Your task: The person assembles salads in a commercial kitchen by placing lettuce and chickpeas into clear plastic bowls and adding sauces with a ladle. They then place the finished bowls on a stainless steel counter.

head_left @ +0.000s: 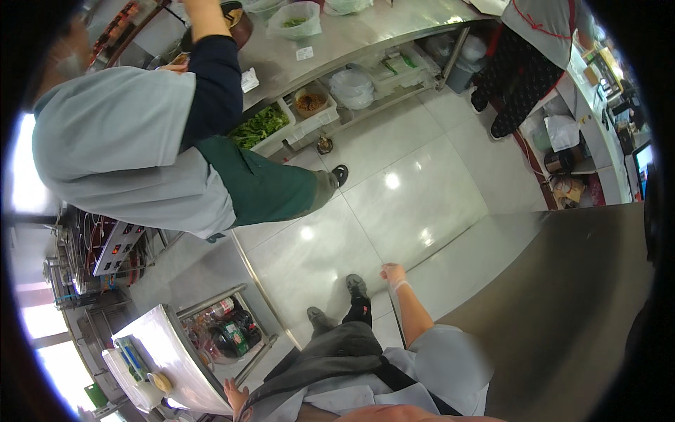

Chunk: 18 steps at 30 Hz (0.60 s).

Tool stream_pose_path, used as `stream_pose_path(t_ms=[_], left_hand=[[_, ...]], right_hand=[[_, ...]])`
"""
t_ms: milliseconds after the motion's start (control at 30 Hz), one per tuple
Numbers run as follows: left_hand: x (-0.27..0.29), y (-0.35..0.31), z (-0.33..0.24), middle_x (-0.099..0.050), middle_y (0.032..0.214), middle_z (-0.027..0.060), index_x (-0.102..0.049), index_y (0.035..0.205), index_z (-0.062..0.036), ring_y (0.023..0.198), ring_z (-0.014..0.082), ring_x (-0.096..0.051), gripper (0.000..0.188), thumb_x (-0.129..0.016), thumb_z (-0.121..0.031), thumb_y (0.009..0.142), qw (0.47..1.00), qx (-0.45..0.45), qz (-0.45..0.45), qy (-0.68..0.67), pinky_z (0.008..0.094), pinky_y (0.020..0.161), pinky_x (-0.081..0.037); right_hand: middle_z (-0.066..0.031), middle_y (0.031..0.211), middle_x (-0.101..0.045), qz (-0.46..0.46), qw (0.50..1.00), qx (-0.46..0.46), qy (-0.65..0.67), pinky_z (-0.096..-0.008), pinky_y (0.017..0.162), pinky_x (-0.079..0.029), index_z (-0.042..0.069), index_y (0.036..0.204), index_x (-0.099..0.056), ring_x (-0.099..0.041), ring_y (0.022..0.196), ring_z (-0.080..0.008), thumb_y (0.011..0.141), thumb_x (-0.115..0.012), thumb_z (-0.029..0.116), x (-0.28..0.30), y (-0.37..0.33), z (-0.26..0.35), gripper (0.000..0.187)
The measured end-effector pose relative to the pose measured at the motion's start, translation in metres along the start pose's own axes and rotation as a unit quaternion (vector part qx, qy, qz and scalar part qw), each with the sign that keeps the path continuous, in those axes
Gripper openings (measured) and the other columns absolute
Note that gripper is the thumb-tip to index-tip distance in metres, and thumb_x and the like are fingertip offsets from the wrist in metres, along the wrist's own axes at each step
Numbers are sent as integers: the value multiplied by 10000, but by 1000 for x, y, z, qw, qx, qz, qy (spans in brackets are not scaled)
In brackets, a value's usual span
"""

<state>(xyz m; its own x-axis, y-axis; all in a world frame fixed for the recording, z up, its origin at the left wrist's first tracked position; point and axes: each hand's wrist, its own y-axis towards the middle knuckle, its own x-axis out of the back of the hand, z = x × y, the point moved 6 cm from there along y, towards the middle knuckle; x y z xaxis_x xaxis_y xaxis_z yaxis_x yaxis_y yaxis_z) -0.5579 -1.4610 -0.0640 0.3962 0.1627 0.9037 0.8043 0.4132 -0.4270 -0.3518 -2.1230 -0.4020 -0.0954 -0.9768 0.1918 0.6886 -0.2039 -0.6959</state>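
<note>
My right hand (392, 273) hangs over the tiled floor beside the brushed steel counter (576, 295), its fingers curled in. A pale band circles that wrist, and nothing shows in the fingers. Low on the left, my left hand (236, 397) is beside the metal cart (158, 344), fingers stretched out and apart. Whether it touches the cart's edge I cannot tell. Dark bottles (235, 334) fill the cart's lower shelf. On its top lie a pale board (126, 376) with a bluish long thing on it and a small round yellowish thing (160, 382).
A co-worker (140, 148) in a grey top and green trousers leans over the far steel worktable (344, 42). Under it stand a tub of leafy greens (260, 126) and a bowl of brown food (309, 103). Another person (527, 70) stands at the upper right by shelves.
</note>
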Motion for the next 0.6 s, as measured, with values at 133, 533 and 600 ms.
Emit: stream_pose_path(t_ms=[133, 533, 600], left_hand=[[-21, -22, 15, -377, 1370, 245, -483, 1228, -27, 1274, 415, -338, 670, -725, -194, 626, 1000, 17, 1, -10, 467, 1053, -313], [-53, -10, 50, -382, 1368, 233, -481, 1248, -76, 1276, 397, -349, 617, -702, -252, 700, 997, 58, -31, -51, 449, 1045, -326], [-53, -5, 49, -383, 1366, 234, -478, 1250, -76, 1273, 401, -351, 620, -702, -249, 698, 996, 54, -38, -59, 451, 1044, -328]], right_hand=[[-99, 696, -675, 9, 994, -102, 35, -319, 616, -498, 73, 738, -668, -639, 621, -196, 832, -491, 177, -11, -16, -5, 225], [-81, 698, -684, 58, 991, -111, -54, -342, 654, -493, 65, 714, -666, -657, 653, -193, 846, -478, 265, -30, -52, 7, 304], [-89, 710, -674, 57, 992, -109, -32, -313, 560, -484, 38, 813, -666, -632, 606, -174, 841, -542, 228, -26, -54, 15, 229]])
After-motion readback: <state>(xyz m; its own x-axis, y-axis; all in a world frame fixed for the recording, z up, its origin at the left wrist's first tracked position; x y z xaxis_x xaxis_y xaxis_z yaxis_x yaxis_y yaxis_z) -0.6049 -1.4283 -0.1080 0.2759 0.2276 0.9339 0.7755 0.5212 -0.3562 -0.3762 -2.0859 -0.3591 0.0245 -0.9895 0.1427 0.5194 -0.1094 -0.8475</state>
